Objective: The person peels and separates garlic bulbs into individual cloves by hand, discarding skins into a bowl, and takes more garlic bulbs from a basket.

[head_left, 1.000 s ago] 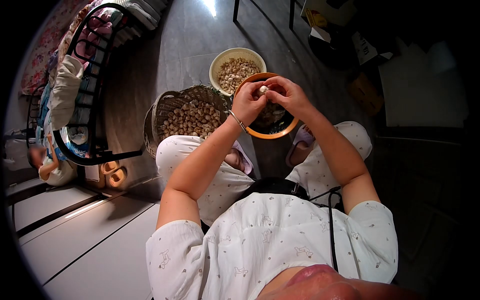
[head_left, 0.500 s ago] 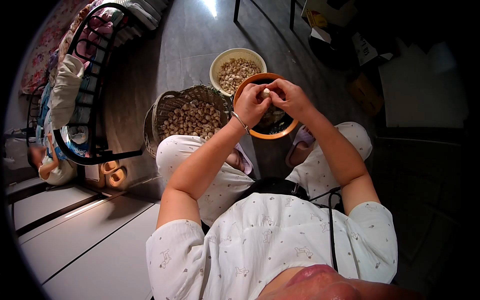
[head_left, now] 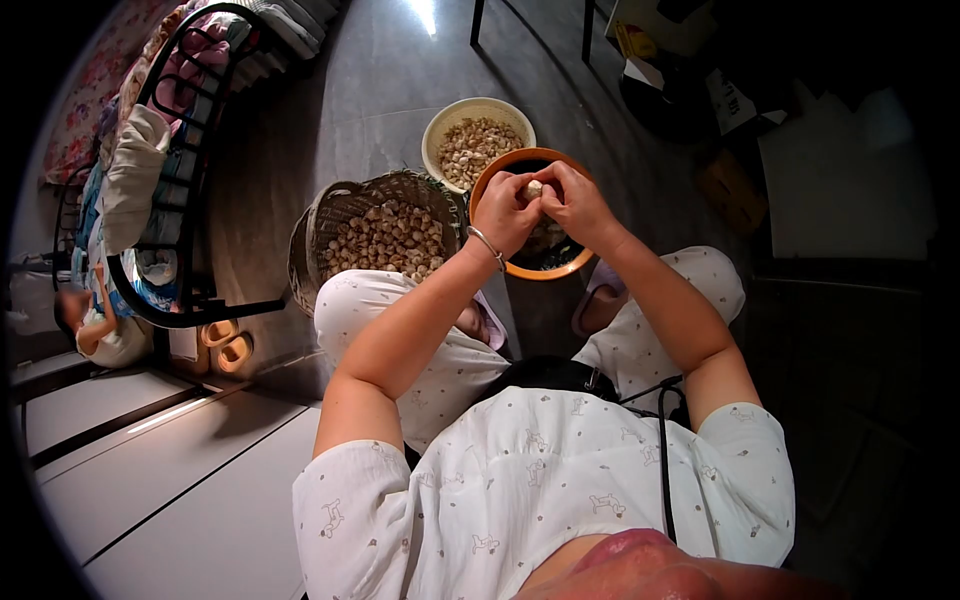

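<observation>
Over the orange-rimmed dark basin [head_left: 562, 270], my left hand [head_left: 507, 214] and my right hand [head_left: 578, 206] meet, fingers closed. Between their fingertips is a small whitish garlic bulb [head_left: 534, 188], partly covered by the fingers. Pale scraps lie inside the basin, largely hidden beneath my hands. To the left stands a wicker basket [head_left: 304, 238] holding many brownish-white garlic bulbs [head_left: 385, 238]. Just beyond the basin, a cream bowl [head_left: 431, 150] contains many garlic cloves [head_left: 478, 147].
My knees and slippered feet flank the basin on the grey floor [head_left: 380, 100]. A black metal bed frame [head_left: 190, 190] with cloths is at left, near tan slippers [head_left: 235, 352]. Another person [head_left: 100, 325] is at the far left. Boxes [head_left: 735, 105] stand in shadow at right.
My fingers have shifted slightly around the garlic bulb, and my right hand has drawn in closer to my left. The view has moved a little; the containers stay where they were.
</observation>
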`<state>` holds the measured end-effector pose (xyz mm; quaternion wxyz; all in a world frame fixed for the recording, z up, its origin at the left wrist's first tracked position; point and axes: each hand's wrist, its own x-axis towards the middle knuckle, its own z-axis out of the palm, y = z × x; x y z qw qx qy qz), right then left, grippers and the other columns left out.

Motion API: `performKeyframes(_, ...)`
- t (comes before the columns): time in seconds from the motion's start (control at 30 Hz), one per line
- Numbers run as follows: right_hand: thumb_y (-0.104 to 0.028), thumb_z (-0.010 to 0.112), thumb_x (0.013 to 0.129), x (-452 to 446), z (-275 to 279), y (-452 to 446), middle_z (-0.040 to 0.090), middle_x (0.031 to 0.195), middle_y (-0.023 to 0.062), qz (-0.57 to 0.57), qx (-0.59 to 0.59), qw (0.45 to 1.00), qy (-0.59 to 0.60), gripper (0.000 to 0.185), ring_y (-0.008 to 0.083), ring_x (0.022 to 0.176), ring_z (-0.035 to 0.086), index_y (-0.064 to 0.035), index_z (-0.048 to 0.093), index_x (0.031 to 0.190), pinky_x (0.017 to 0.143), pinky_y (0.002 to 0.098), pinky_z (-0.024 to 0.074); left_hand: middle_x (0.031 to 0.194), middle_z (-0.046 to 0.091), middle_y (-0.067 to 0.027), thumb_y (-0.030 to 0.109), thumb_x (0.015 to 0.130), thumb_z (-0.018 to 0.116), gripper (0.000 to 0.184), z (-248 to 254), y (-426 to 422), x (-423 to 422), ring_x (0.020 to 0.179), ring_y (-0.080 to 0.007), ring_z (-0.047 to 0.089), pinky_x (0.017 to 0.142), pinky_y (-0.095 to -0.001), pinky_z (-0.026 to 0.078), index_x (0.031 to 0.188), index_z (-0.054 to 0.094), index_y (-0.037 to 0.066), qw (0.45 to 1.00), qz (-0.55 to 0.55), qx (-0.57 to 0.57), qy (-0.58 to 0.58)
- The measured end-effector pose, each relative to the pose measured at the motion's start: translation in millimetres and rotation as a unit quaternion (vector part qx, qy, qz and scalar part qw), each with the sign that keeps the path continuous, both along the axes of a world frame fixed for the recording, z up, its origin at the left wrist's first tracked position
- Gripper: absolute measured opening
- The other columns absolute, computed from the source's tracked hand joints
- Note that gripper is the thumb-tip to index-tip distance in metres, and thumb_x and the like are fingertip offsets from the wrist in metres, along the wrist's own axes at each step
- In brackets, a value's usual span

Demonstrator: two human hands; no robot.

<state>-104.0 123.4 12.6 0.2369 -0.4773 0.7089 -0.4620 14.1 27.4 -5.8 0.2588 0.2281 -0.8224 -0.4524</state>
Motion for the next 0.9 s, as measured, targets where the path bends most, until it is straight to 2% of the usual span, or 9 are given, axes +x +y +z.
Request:
performKeyframes(0.1,-0.01,0.052,0.082,0.0,-3.2,0.6,0.057,0.087,0.0176,0.001,0.008,1.0,0.005,0.019,0.0259,0.075,0.058,0.0036,0.052,0.095,0.07,0.0343,0.0467,0.091,0.056,-0.0157,0.014,0.073,0.065,0.032,1.3,1.5,0.3,0.083,-0.0285,0.057,0.072,-0.0338,0.048,0.101,0.062,-0.003,0.999,0.002,0.032,-0.017)
performKeyframes(0.2,-0.009,0.05,0.085,1.2,-6.1,-0.1,0.061,0.087,0.0125,-0.005,-0.001,1.0,0.023,0.017,0.0178,0.075,0.059,0.0011,0.055,0.098,0.069,0.0295,0.0473,0.09,0.056,-0.0156,0.015,0.073,0.066,0.033,-2.6,1.6,-0.8,0.081,-0.0279,0.057,0.072,-0.0338,0.048,0.101,0.062,-0.003,0.999,0.005,0.033,-0.015)
performKeyframes(0.3,-0.01,0.051,0.082,2.3,-4.3,0.4,0.057,0.087,0.0187,-0.006,-0.004,1.0,-0.003,0.019,0.029,0.078,0.058,0.004,0.052,0.095,0.072,0.036,0.0461,0.089,0.056,-0.0154,0.015,0.073,0.066,0.033,-3.1,1.4,-1.2,0.081,-0.0279,0.057,0.072,-0.0341,0.048,0.1,0.063,-0.003,0.999,0.004,0.032,-0.002)
performKeyframes(0.37,-0.009,0.048,0.087,1.5,-7.0,0.8,0.06,0.088,0.0139,-0.01,0.004,0.999,0.038,0.016,0.0201,0.076,0.06,0.0009,0.054,0.098,0.071,0.0303,0.0475,0.088,0.056,-0.0153,0.015,0.073,0.066,0.032,-2.4,1.9,-1.6,0.081,-0.0278,0.057,0.072,-0.0341,0.048,0.1,0.063,-0.003,1.0,0.005,0.029,-0.003)
performKeyframes(0.6,-0.007,0.045,0.087,0.0,-19.1,-0.6,0.059,0.088,0.0135,-0.018,-0.024,0.999,0.031,0.017,0.0184,0.077,0.059,0.0016,0.054,0.099,0.07,0.0293,0.0473,0.086,0.057,-0.015,0.016,0.073,0.066,0.032,-1.6,2.5,-1.7,0.08,-0.0274,0.057,0.071,-0.0341,0.048,0.099,0.063,-0.003,1.0,0.008,0.014,-0.003)
performKeyframes(0.7,-0.005,0.044,0.088,-9.0,-23.2,-2.1,0.06,0.088,0.0096,-0.027,-0.003,0.999,-0.029,0.017,0.013,0.079,0.058,0.0015,0.055,0.099,0.07,0.0255,0.0467,0.086,0.057,-0.015,0.016,0.074,0.066,0.032,2.5,4.4,0.2,0.078,-0.0273,0.057,0.071,-0.0339,0.047,0.1,0.063,-0.002,1.0,0.005,0.024,-0.006)
performKeyframes(0.77,-0.005,0.042,0.091,-12.5,-23.2,-2.2,0.059,0.092,0.0059,0.001,0.001,0.981,-0.192,0.018,0.0087,0.081,0.057,0.0007,0.055,0.101,0.071,0.022,0.0465,0.086,0.057,-0.0137,0.016,0.075,0.065,0.032,0.7,0.9,-1.4,0.078,-0.025,0.057,0.07,-0.033,0.048,0.1,0.063,-0.003,0.998,-0.004,0.057,0.008)
performKeyframes(0.83,-0.007,0.043,0.092,-13.7,-24.1,-2.7,0.059,0.095,0.0055,-0.001,-0.021,0.966,-0.257,0.017,0.0088,0.082,0.057,0.0004,0.054,0.102,0.072,0.022,0.0472,0.086,0.057,-0.0124,0.016,0.077,0.065,0.031,-1.1,-2.6,-1.0,0.078,-0.0226,0.057,0.069,-0.0321,0.048,0.101,0.062,-0.004,0.996,-0.012,0.089,0.021)
performKeyframes(0.9,-0.009,0.043,0.094,-12.1,-21.3,-3.8,0.059,0.097,0.005,-0.005,-0.042,0.946,-0.321,0.017,0.0089,0.084,0.057,0.0001,0.054,0.103,0.074,0.0221,0.0479,0.09,0.055,-0.004,0.017,0.08,0.065,0.039,3.7,-4.8,0.1,0.084,-0.0117,0.057,0.072,-0.0247,0.048,0.111,0.056,-0.005,0.966,-0.027,0.257,0.022)
